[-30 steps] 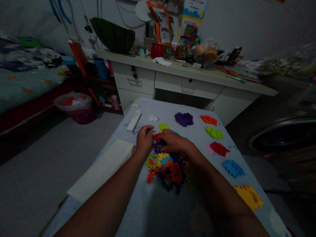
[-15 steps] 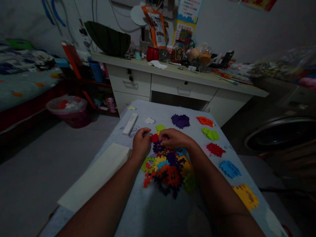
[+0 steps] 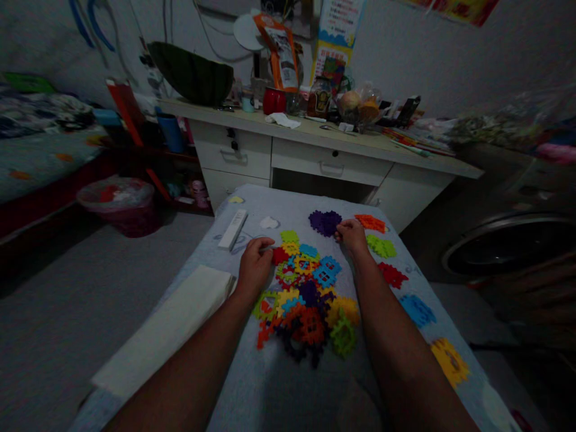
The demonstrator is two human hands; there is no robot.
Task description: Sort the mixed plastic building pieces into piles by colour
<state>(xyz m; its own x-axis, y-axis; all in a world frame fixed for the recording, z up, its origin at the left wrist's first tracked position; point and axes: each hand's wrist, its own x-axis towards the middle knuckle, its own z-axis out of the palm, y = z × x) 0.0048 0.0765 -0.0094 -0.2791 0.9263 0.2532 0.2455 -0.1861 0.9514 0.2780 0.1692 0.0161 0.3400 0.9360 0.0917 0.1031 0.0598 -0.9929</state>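
Observation:
A mixed heap of notched plastic building pieces (image 3: 310, 321) lies on the cloth-covered table between my arms. My left hand (image 3: 255, 267) rests at the heap's upper left, index finger and thumb apart, beside a red piece (image 3: 279, 256). Farther out to the right, my right hand (image 3: 353, 235) pinches the edge of a dark purple piece (image 3: 333, 222) on the purple group (image 3: 317, 223). Single-colour groups run down the right side: orange (image 3: 369, 222), green (image 3: 380, 245), red (image 3: 392, 275), blue (image 3: 417, 309) and yellow (image 3: 450, 361).
A long white box (image 3: 233, 230) and a pale folded slab (image 3: 166, 327) lie on the table's left side. Beyond stands a cluttered desk (image 3: 324, 133) with drawers. A washing machine (image 3: 508, 216) is at right, a pink bin (image 3: 119, 207) on the left floor.
My right hand has gone from the heap's top to the purple group, and a purple piece has moved there with it. My left hand has barely moved. The view has shifted slightly.

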